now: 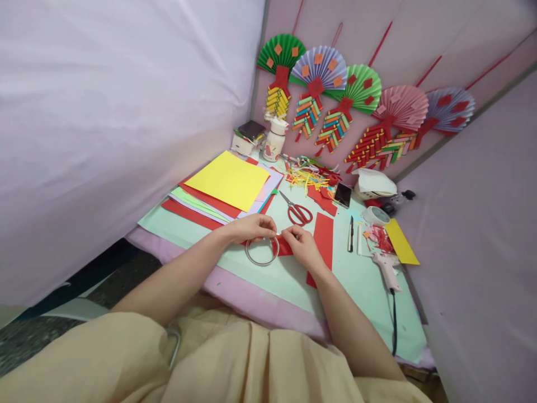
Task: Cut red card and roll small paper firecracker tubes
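My left hand [251, 226] is closed, pinching the top of a thin roll of tape [262, 253] that stands on edge on the pale green mat [356, 280]. My right hand [302, 245] is closed too, pinching a small folded piece of red paper [284, 246] right beside the roll. The two hands almost touch above the tape. A long red paper strip [324, 240] lies under and behind my right wrist.
Red-handled scissors [297, 211] lie just beyond my hands. A stack of coloured paper with a yellow sheet [229, 180] on top is at the left. A phone [343, 194], pen [351, 233], tape roll [375, 215], glue gun [386, 270] and paper scraps lie right. Paper fans [361, 89] hang on the wall.
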`<state>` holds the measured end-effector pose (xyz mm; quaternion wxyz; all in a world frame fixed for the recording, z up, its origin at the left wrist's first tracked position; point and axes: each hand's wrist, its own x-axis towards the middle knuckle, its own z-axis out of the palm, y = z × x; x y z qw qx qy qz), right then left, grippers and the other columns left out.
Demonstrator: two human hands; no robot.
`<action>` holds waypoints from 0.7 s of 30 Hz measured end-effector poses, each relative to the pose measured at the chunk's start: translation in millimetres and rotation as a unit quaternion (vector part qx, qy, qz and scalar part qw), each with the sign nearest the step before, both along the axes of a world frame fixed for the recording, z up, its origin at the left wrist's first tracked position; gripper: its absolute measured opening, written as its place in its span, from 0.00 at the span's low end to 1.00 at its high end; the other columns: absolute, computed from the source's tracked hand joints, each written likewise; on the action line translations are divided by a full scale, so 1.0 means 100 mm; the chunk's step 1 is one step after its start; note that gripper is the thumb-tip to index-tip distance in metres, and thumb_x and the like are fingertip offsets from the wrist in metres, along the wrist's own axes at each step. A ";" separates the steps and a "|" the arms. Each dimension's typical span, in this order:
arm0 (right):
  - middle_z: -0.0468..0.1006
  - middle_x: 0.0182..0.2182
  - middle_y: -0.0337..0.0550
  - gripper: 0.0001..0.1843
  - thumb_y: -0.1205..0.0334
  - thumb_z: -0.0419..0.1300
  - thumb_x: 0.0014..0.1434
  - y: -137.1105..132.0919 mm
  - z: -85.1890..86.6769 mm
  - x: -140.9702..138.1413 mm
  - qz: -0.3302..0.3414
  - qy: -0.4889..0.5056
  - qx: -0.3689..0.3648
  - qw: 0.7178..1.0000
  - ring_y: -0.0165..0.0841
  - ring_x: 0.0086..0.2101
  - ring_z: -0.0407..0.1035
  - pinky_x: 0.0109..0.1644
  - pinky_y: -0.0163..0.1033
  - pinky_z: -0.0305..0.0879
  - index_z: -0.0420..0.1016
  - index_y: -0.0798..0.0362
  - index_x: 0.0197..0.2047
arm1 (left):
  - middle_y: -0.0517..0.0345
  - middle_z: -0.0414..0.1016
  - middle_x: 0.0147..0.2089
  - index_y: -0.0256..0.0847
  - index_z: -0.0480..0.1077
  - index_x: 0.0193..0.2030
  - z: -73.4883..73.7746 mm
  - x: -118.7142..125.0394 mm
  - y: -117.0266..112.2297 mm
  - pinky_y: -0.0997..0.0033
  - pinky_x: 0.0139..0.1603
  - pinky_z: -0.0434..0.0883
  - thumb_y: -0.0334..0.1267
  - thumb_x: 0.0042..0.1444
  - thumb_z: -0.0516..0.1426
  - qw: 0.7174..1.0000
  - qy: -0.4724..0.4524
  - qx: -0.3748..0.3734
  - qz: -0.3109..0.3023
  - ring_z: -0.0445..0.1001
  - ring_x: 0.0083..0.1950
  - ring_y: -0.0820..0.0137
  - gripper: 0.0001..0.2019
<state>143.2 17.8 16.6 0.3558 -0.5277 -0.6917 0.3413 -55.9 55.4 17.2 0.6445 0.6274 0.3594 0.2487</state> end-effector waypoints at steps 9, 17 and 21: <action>0.72 0.26 0.37 0.12 0.54 0.56 0.55 -0.01 0.01 -0.05 0.011 -0.010 -0.019 1.000 0.29 0.28 0.63 0.32 0.33 0.59 0.72 0.53 0.28 | 0.66 0.67 0.26 0.38 0.70 0.37 0.01 0.01 -0.02 0.78 0.18 0.51 0.49 0.47 0.63 0.999 0.040 0.026 -0.014 0.55 0.20 0.80 0.17; 0.74 0.27 0.38 0.12 0.54 0.54 0.55 0.11 0.01 0.10 -0.035 -0.082 -0.008 0.996 0.31 0.30 0.65 0.36 0.35 0.60 0.71 0.53 0.28 | 0.59 0.74 0.27 0.38 0.67 0.35 0.22 0.07 0.00 0.76 0.19 0.51 0.51 0.53 0.58 0.988 0.151 -0.012 -0.011 0.55 0.18 0.80 0.16; 0.75 0.29 0.39 0.12 0.55 0.54 0.55 0.13 0.05 0.15 -0.057 -0.144 -0.015 0.988 0.34 0.34 0.66 0.40 0.38 0.59 0.71 0.52 0.27 | 0.59 0.75 0.27 0.38 0.67 0.28 0.35 0.14 0.06 0.75 0.19 0.53 0.48 0.56 0.56 0.958 0.285 0.022 -0.035 0.56 0.18 0.79 0.14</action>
